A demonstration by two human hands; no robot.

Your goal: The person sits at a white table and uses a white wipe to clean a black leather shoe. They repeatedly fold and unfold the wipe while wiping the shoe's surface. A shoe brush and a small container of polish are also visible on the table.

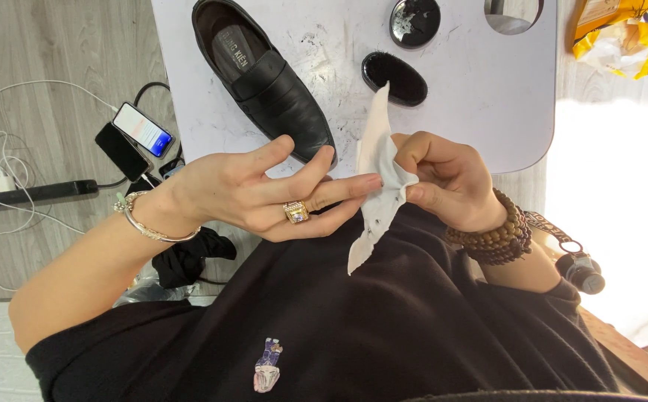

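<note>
Fingers (339, 186) of the left hand (257, 190) and right hand (443, 179) pinch a white cloth (377, 186) above the desk (487, 97) near edge, beside a black shoe (272, 82).

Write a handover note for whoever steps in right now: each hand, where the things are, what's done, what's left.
Left hand: fingertips pinch the white cloth.
Right hand: grips the same cloth, wrapping it around the fingers.
Black shoe lies on the white table, untouched, beside the brush and the round polish tin.
Done: cloth picked up; it has dark spots.
Left: by the look of it, the cloth has not reached the shoe.
</note>
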